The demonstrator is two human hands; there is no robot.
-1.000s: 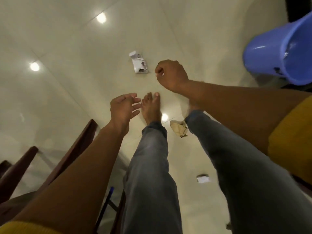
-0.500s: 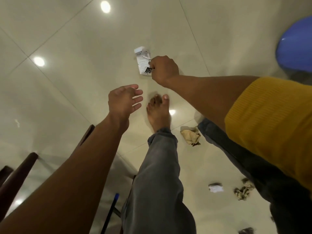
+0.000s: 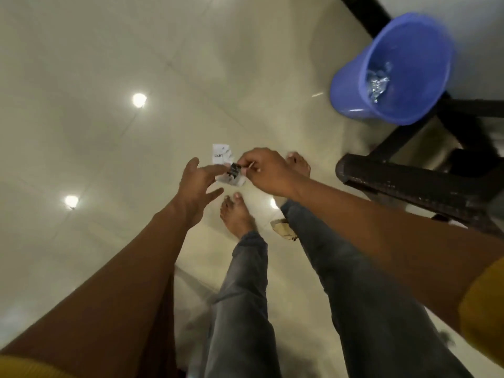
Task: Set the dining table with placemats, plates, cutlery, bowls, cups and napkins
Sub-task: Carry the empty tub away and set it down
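The white wrapper (image 3: pixel 227 170), on the floor half a second ago, is now pinched by the right hand (image 3: pixel 266 171); left hand (image 3: pixel 197 188) spread beside it. Table-setting not begun; bin (image 3: pixel 392 69) at two o'clock

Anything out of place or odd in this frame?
Yes. Litter on the floor: a crumpled brown paper lies by the feet. The right hand pinches a torn white wrapper. No table setting shows.
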